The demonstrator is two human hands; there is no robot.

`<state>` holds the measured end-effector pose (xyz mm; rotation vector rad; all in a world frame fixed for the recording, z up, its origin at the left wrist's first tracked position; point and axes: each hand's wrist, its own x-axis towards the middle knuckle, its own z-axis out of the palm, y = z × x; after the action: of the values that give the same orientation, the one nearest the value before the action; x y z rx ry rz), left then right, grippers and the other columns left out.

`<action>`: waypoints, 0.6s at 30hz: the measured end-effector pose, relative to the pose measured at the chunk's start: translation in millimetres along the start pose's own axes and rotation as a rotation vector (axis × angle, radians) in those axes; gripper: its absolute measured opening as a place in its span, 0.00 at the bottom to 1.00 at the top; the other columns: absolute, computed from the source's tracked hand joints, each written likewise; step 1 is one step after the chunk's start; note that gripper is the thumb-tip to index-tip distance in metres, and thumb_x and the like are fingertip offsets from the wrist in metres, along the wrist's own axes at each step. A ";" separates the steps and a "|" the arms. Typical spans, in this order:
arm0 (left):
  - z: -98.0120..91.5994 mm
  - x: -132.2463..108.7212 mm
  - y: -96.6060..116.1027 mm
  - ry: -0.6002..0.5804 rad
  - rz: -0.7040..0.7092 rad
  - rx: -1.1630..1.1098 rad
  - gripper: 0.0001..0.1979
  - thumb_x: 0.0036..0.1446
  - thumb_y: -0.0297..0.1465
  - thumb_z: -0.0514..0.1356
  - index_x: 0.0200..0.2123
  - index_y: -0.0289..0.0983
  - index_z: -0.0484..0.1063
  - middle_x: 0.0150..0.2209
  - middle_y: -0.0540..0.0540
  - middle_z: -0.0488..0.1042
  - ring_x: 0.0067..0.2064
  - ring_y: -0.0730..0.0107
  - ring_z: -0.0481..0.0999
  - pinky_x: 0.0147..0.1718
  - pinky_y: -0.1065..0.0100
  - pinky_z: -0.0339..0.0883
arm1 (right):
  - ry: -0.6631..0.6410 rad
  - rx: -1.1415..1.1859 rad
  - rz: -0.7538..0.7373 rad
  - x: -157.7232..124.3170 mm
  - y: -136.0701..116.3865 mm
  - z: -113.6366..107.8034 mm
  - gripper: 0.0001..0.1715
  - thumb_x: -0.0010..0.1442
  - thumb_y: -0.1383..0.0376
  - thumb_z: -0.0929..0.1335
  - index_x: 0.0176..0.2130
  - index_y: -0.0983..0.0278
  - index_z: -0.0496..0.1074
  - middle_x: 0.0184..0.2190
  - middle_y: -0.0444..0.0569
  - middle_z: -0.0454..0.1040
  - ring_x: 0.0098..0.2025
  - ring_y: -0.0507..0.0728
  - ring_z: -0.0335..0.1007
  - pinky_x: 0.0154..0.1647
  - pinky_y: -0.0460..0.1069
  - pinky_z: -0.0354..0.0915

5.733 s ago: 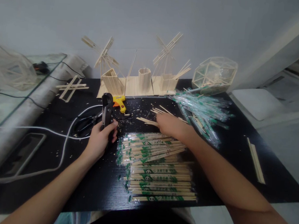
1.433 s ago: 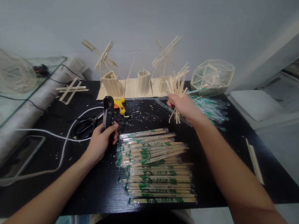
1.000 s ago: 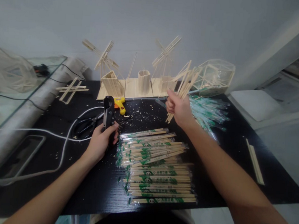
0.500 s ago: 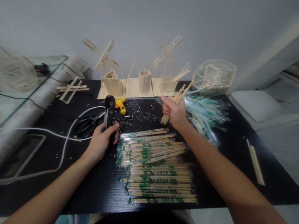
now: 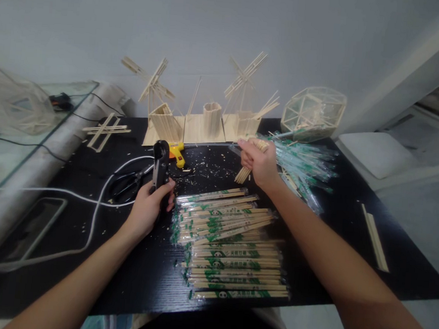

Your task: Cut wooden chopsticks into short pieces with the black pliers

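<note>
My left hand (image 5: 147,207) grips a black hand tool (image 5: 160,165) that stands upright on the black table (image 5: 350,246), left of a pile of wrapped chopsticks (image 5: 232,246). My right hand (image 5: 260,162) is closed round a bundle of short bare wooden sticks (image 5: 243,174), held above the table behind the pile. The sticks' lower ends poke out below the fist and point down-left; the upper ends barely show above the fingers.
A yellow glue gun (image 5: 177,152), black scissors (image 5: 126,185) and a white cable (image 5: 98,200) lie left of centre. Stick-built windmill models (image 5: 163,109) and a faceted stick frame (image 5: 315,111) line the back wall. Empty clear wrappers (image 5: 303,163) are heaped at right. Two sticks (image 5: 375,237) lie far right.
My right hand scooped loose sticks off the table, lifted them as a fanned bunch, then brought them lower and drew them tighter in the fist. The left hand has stayed on the tool.
</note>
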<state>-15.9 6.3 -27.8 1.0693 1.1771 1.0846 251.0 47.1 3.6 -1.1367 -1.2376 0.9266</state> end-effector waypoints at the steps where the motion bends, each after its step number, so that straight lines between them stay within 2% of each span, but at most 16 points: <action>1: 0.0 -0.1 0.1 -0.003 0.003 0.004 0.11 0.56 0.36 0.67 0.33 0.36 0.69 0.21 0.53 0.67 0.21 0.75 0.65 0.19 0.72 0.59 | -0.001 0.017 -0.007 0.4 0.8 -0.1 0.29 0.61 0.54 0.69 0.20 0.57 0.49 0.15 0.38 0.51 0.18 0.49 0.44 0.19 0.49 0.48; 7: -1.4 -0.3 -0.4 -0.001 0.008 0.002 0.11 0.56 0.36 0.67 0.33 0.36 0.69 0.22 0.53 0.67 0.21 0.75 0.65 0.19 0.72 0.59 | -0.043 0.114 -0.097 -0.7 1.0 2.1 0.31 0.60 0.56 0.71 0.17 0.59 0.51 0.14 0.36 0.48 0.17 0.48 0.45 0.18 0.48 0.45; 18: -0.2 -0.1 0.9 -0.003 -0.005 -0.001 0.12 0.54 0.36 0.67 0.33 0.36 0.70 0.22 0.53 0.67 0.22 0.75 0.65 0.19 0.72 0.59 | -0.015 0.009 -0.099 -4.7 3.2 7.7 0.31 0.58 0.59 0.72 0.16 0.58 0.50 0.14 0.37 0.49 0.19 0.49 0.45 0.22 0.49 0.48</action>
<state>-16.1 6.4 -26.9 1.0662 1.1758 1.0796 243.0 44.3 -0.8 -1.0537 -1.2892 0.8662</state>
